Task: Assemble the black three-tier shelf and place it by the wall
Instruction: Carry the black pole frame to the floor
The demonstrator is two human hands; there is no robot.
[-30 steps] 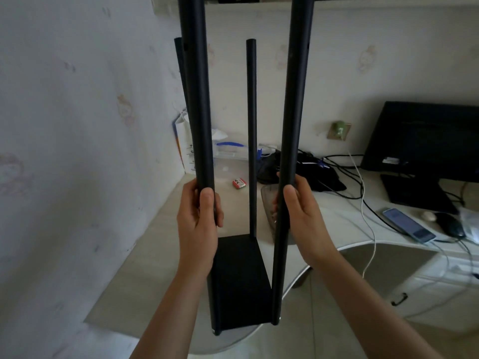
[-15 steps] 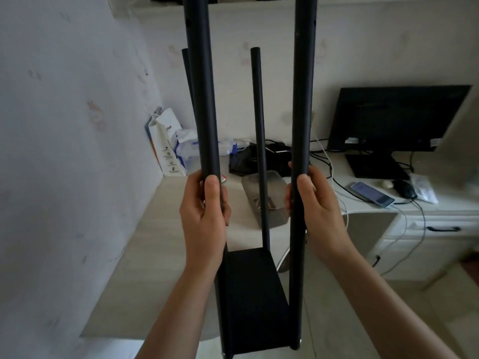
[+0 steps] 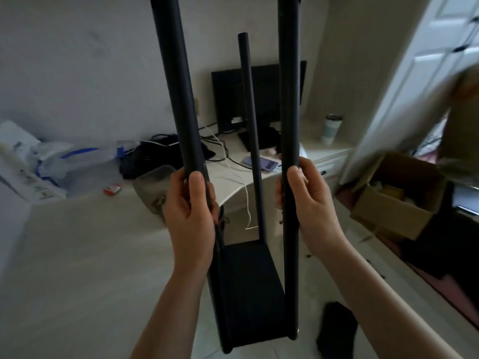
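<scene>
My view has turned right since before; my left hand (image 3: 190, 211) and right hand (image 3: 308, 200) each grip a pole of the black shelf frame (image 3: 250, 288), upright.

black shelf (image 3: 248, 288), upright, 1 tier fitted

Monitor (image 3: 259, 92) behind shelf (image 3: 252, 288)

Your left hand (image 3: 190, 211) grips a pole at 10 o'clock, thumb upward; your right hand (image 3: 309, 203) wraps another at 2 o'clock. Both forearms reach up from 6 o'clock.
</scene>
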